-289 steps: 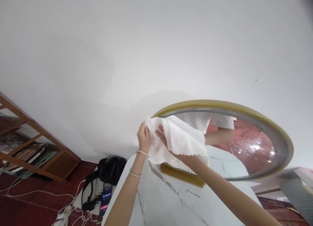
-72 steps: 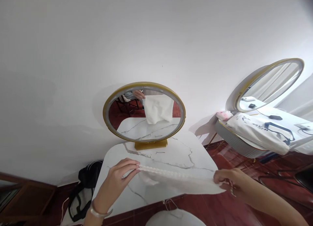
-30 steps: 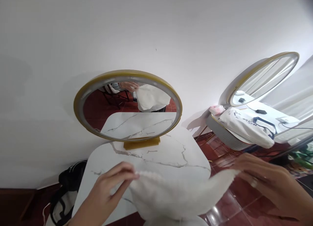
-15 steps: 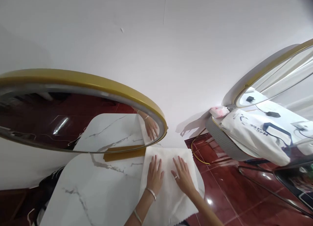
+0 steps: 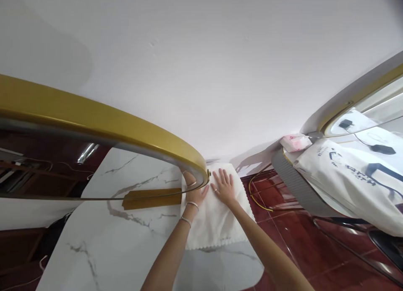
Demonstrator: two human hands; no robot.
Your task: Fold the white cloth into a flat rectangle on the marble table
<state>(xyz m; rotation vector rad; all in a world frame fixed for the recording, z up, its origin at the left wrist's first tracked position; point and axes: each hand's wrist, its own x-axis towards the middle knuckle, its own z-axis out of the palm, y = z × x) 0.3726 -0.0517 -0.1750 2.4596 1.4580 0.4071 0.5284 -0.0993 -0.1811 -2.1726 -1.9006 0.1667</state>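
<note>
A white cloth (image 5: 217, 226) with a scalloped edge lies spread on the right end of a white marble-patterned tabletop (image 5: 126, 249), its far edge by the wall. My right hand (image 5: 225, 188), a ring on one finger, rests flat on the cloth with fingers spread. To its left, my left hand (image 5: 197, 196) also lies on the cloth, its thumb out to the side. The gold rim of a round mirror (image 5: 151, 133) hides most of the left fingers. Neither hand grips anything.
A gold-coloured bracket (image 5: 151, 198) sits on the tabletop beneath the mirror. At right, a second counter (image 5: 291, 173) carries a pink-and-white packet (image 5: 296, 143) and a white printed bag (image 5: 346, 173). A yellow cable (image 5: 256, 201) hangs down to the red tiled floor (image 5: 283, 245).
Both hands have slid forward toward the wall, and the cloth has moved that way too, baring tabletop at its near edge. The left fingers have gone behind the mirror rim. My view has shifted.
</note>
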